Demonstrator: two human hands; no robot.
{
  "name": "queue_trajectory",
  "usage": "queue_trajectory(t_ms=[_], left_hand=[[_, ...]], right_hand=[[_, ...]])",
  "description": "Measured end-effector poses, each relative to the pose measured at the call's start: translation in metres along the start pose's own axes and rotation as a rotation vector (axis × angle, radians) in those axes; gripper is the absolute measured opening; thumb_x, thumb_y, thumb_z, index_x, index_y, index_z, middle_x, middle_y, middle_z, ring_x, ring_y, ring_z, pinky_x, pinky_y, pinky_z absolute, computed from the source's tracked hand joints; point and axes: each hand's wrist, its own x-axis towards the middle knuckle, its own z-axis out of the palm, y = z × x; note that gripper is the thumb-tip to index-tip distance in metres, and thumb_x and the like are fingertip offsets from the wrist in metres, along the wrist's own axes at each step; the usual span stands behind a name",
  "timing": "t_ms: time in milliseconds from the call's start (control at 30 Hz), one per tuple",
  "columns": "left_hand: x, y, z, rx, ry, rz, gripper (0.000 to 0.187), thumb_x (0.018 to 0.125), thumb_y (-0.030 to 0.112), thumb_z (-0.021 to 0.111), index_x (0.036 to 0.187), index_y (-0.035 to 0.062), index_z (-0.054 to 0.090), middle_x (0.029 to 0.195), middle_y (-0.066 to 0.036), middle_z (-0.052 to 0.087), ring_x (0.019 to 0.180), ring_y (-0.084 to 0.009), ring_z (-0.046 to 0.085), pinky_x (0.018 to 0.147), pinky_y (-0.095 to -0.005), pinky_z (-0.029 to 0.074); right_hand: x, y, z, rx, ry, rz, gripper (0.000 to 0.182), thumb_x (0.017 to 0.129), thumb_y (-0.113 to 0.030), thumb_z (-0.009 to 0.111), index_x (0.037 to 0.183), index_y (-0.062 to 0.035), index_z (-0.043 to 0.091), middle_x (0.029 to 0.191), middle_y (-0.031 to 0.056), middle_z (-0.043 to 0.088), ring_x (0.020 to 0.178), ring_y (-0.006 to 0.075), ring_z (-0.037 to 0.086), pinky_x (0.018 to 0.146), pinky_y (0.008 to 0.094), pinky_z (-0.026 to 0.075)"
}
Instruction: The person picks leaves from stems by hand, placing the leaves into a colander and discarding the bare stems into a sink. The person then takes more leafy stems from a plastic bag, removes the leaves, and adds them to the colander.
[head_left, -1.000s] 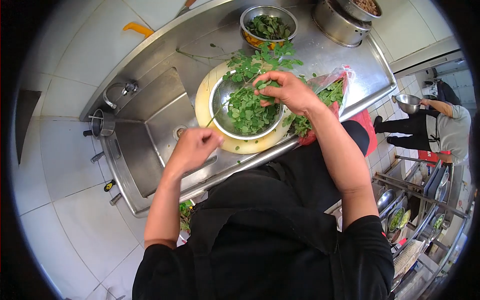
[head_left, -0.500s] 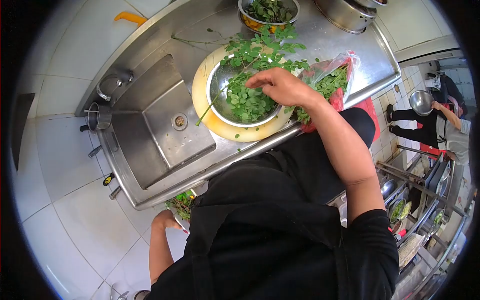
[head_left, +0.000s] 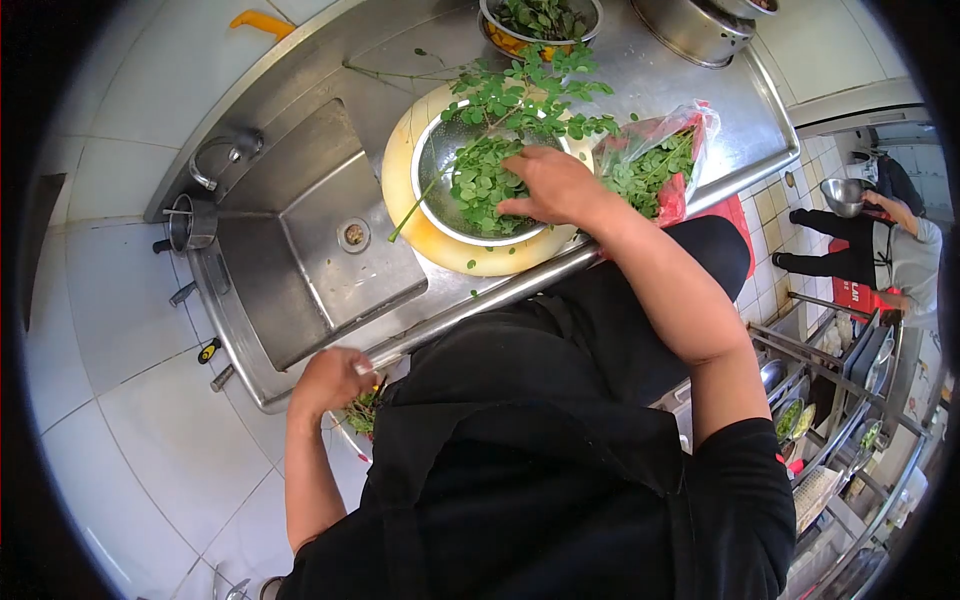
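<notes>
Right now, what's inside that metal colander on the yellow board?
The metal colander holds loose green leaves and a leafy stem. The right hand rests over them, hiding whatever lies beneath it.

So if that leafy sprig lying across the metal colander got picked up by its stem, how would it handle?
The leafy sprig would probably be light and floppy: its stem is thin and its leaflets small. It overhangs the metal colander rim, so it should lift free easily. Loose leaves under the right hand suggest that leaflets shed readily.

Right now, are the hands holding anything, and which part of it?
The right hand rests on the green leaves in the metal bowl; a firm grip cannot be told. The left hand is down by some greens, hold unclear.
</notes>
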Motion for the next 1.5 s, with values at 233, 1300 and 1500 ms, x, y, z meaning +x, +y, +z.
queue_trajectory(t_ms=[233,1300,1500], left_hand=[[0.011,0.057,-0.028,-0.228,0.149,0.128,0.035,0.087,0.023,0.077,0.114,0.0019,0.070,0.079,-0.013,0.072,0.070,-0.0212,0.068,0.069,-0.0345,0.054],[0.211,0.217,-0.084,-0.024,0.546,0.186,0.028,0.091,0.033,0.066,0.100,0.0090,0.077,0.090,-0.019,0.074,0.091,-0.0384,0.070,0.083,-0.0480,0.055],[0.225,0.199,-0.076,-0.176,0.665,0.296,0.022,0.091,0.026,0.066,0.105,0.0144,0.078,0.093,-0.018,0.074,0.092,-0.0385,0.070,0.083,-0.0468,0.054]], right_hand=[[0.011,0.016,-0.003,0.035,-0.123,0.035,0.027,0.089,-0.023,0.065,0.110,-0.0070,0.072,0.103,0.0193,0.070,0.100,0.0381,0.067,0.091,0.0466,0.053],[-0.001,0.015,-0.063,0.065,-0.163,0.132,0.030,0.089,-0.025,0.069,0.113,-0.0071,0.071,0.095,0.0146,0.074,0.089,0.0343,0.070,0.081,0.0443,0.054],[0.007,0.023,-0.076,0.229,0.152,0.130,0.024,0.089,-0.022,0.070,0.104,-0.0031,0.071,0.093,0.0159,0.072,0.086,0.0338,0.070,0.077,0.0446,0.053]])
